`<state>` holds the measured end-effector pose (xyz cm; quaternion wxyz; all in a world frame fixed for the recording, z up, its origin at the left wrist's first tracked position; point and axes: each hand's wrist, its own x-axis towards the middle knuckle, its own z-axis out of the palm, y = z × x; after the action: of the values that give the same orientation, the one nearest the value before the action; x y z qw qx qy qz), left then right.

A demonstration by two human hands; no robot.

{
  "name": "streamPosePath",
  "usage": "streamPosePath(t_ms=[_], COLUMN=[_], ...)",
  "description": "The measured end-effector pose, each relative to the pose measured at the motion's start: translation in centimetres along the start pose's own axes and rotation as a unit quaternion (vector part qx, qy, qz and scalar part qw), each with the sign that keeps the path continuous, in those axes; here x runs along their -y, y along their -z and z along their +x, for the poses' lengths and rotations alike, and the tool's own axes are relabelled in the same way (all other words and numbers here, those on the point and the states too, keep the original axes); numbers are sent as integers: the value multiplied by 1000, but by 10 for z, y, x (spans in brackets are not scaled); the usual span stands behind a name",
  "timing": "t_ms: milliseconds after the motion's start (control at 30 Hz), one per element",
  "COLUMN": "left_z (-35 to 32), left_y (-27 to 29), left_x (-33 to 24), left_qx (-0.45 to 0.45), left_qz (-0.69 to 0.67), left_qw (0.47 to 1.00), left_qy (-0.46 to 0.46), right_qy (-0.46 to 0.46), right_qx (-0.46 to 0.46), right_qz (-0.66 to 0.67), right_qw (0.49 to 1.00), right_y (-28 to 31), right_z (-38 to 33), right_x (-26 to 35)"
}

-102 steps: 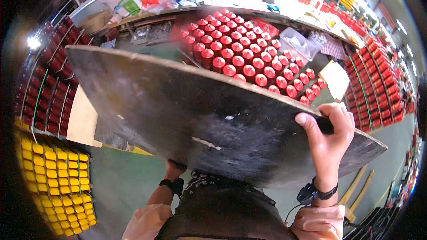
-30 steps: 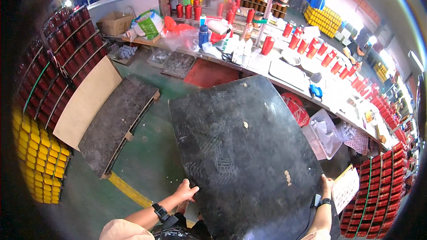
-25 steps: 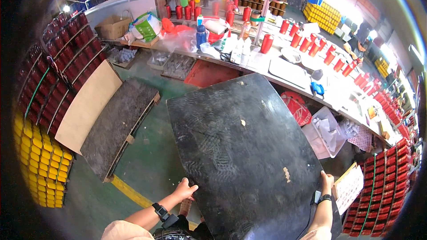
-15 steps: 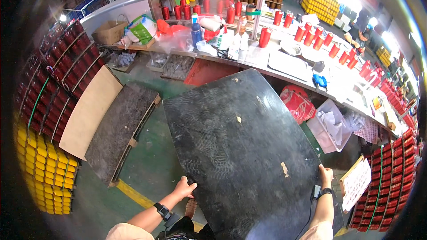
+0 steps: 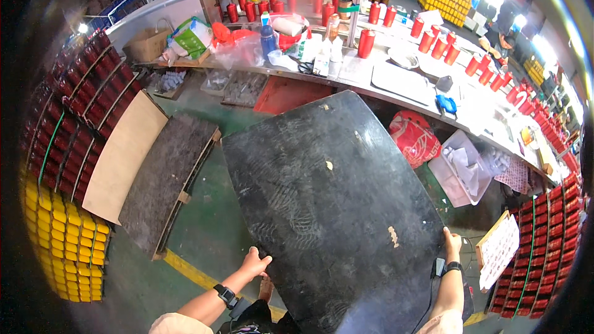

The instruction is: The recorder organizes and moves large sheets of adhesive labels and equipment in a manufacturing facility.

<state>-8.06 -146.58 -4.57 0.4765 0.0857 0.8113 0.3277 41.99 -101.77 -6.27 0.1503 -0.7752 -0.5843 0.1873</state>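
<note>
A large black board (image 5: 322, 198) with scuffs and pale patches fills the middle of the view, tilted in front of me. My left hand (image 5: 255, 265) grips its left edge, thumb on top and fingers mostly hidden beneath. On the opposite edge, my right hand (image 5: 453, 243) is closed round the board, its fingers partly out of sight. Both wrists wear dark bands with small devices. A second dark board (image 5: 164, 179), set on a pallet-like base, lies to the left beside an upright tan sheet (image 5: 127, 158).
Beyond the board runs a metal workbench (image 5: 356, 74) carrying red cans (image 5: 366, 44), a blue bottle (image 5: 268, 40) and bags. Under it are a red bag (image 5: 413, 139) and a pink crate (image 5: 458, 167). Stacked cans flank me: yellow (image 5: 68, 241) at left, red (image 5: 535, 247) at right. A person (image 5: 501, 37) stands far right.
The view has shifted slightly, and the board with it. Both hands keep their hold at the same edges. Some red cans on the bench stand at slightly different places.
</note>
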Motion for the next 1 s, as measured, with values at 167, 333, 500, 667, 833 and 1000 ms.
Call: streamPosePath(t_ms=[167,333,500,667,833,1000], left_z=[3,3,22,-4,-5,19], left_y=[-1,-7,-3,21,121,200], left_x=[-10,-6,32,18,43,21], left_qx=[4,-15,-32,-56,-9,-63], left_qz=[-13,5,23,103,-48,-82], left_qw=[1000,1000,999,993,998,995], left_qy=[-20,-17,-28,-22,29,-8], right_qy=[-10,101,124,266,255,255], right_qx=[-5,10,-97,-44,138,213], right_qz=[24,-66,-146,5,76,48], right_qw=[1000,993,977,963,954,942], right_y=[7,-1,0,15,25,17], right_z=[20,1,-49,-120,-264,-360], right_x=[0,-6,25,6,20,34])
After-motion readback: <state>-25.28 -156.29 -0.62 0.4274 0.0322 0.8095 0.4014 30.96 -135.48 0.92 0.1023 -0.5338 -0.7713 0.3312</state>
